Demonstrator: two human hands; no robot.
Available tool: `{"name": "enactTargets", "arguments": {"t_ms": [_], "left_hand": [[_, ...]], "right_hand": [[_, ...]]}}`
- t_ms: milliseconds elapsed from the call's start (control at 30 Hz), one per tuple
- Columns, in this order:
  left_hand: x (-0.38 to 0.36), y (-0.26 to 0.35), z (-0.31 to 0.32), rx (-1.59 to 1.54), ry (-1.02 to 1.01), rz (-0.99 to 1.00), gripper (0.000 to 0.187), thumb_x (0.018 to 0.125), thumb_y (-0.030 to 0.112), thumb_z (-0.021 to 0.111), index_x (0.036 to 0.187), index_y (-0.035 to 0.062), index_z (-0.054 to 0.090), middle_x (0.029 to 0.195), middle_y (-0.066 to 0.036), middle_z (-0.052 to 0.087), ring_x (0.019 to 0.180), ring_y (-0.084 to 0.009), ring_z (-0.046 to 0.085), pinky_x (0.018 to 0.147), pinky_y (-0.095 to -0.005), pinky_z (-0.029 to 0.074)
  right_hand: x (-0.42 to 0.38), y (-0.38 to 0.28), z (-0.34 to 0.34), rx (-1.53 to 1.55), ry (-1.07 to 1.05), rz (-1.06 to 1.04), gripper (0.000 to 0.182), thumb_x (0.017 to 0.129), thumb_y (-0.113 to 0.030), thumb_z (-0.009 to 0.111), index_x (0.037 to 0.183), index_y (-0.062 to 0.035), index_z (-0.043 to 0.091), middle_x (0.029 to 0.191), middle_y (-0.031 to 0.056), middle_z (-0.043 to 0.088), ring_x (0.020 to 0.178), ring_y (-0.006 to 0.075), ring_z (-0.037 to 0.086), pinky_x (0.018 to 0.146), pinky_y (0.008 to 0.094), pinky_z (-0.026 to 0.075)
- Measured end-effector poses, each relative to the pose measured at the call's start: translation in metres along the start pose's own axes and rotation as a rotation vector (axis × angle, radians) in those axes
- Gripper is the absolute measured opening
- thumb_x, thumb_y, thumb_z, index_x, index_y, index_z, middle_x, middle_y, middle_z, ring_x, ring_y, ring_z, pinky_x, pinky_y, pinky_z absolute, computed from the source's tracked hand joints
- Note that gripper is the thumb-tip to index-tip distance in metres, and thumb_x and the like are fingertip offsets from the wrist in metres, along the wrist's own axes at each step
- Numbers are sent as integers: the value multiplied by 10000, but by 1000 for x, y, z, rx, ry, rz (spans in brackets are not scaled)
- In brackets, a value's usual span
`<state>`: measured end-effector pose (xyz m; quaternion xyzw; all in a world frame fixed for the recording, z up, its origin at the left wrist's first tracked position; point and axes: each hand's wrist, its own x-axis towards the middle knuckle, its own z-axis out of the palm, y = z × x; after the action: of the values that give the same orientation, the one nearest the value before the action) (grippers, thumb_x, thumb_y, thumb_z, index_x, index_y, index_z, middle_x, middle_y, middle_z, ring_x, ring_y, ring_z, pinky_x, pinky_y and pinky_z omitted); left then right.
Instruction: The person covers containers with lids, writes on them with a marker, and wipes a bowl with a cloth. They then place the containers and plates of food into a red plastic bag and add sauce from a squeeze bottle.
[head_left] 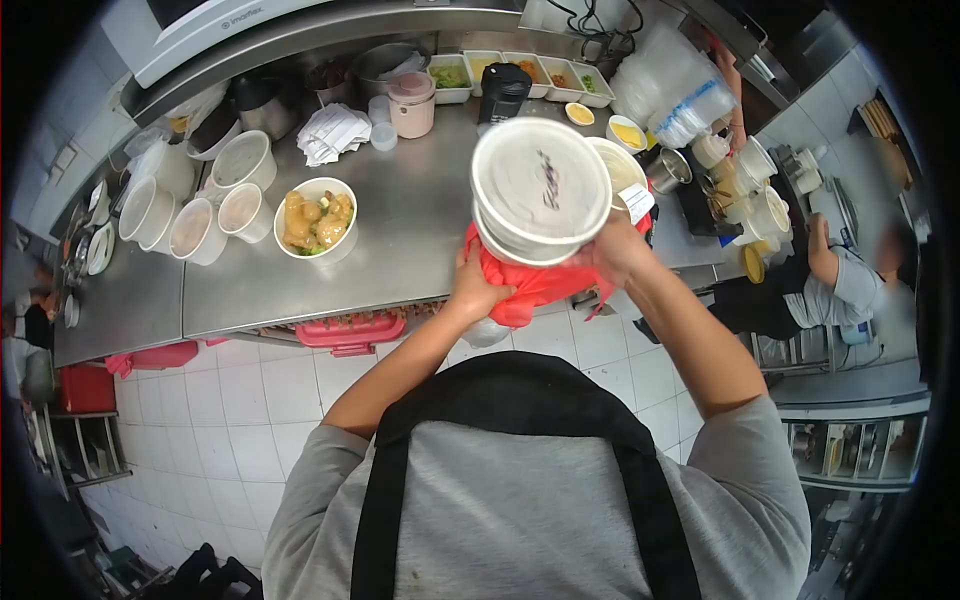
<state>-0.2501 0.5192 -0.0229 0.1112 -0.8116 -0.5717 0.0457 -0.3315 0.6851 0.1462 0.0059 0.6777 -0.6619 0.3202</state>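
Observation:
A round white lidded tub [541, 185], with dark handwriting on its lid, is held up over the counter's front edge. My right hand [618, 250] grips its lower right side; the fingertips are partly hidden and blurred. My left hand [480, 287] is closed on a red plastic bag [535, 290], which hangs below and around the tub's base. Just behind the tub at right is another round white container [618, 165], with a white paper slip [637, 202] near it. To the left, an uncovered white bowl [317, 248] holds food in brown sauce with some greens.
Several lidded tubs [245, 160] stand on the steel counter [230, 300] at left. A pink canister [411, 108], a black device [505, 92] and trays of chopped ingredients [450, 80] line the back. Stacked clear plastic containers [665, 85] are at back right. Another person [845, 275] is at far right.

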Motion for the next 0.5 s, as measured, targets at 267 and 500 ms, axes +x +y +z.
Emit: {"name": "enactTargets", "arguments": {"t_ms": [267, 500], "left_hand": [[-38, 66, -58, 95, -44, 47, 896, 638, 89, 689, 1363, -100, 197, 1312, -260, 326, 1238, -374, 343, 1047, -354, 294], [-30, 101, -121, 471, 25, 256, 666, 714, 41, 593, 1328, 12, 337, 989, -253, 581, 928, -372, 581, 849, -392, 456]], "right_hand": [[5, 77, -16, 111, 108, 138, 455, 812, 80, 433, 1258, 4, 383, 1104, 159, 583, 866, 272, 654, 615, 366, 596], [49, 110, 15, 114, 140, -11, 248, 855, -9, 514, 1100, 16, 542, 999, 143, 624, 796, 210, 648, 578, 321, 571]]}}
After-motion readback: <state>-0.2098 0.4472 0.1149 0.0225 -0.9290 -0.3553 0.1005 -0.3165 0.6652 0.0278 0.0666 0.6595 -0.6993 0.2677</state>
